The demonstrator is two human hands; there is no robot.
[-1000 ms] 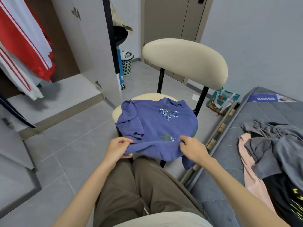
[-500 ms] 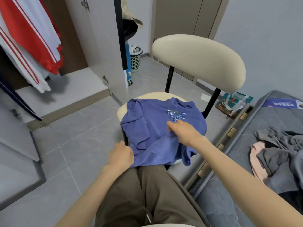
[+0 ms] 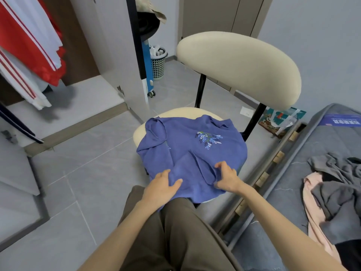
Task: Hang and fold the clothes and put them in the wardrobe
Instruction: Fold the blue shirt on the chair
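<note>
A blue shirt with a leaf print lies spread on the cream seat of a chair in front of me, its left sleeve folded inward. My left hand rests flat on the shirt's near hem, fingers straight. My right hand sits beside it with bent fingers on a fold of the shirt near the right hem; a sleeve flap lies between the hands. The open wardrobe stands at the left with red and white garments hanging inside.
A bed on the right carries a pile of grey, pink and black clothes. A wardrobe door stands open behind the chair. A mesh basket and a bag sit on the grey tiled floor.
My right hand pulled back from the leaf print to the near hem. My left hand opened and now lies flat on the shirt. A fold now lies across the shirt's lower part.
</note>
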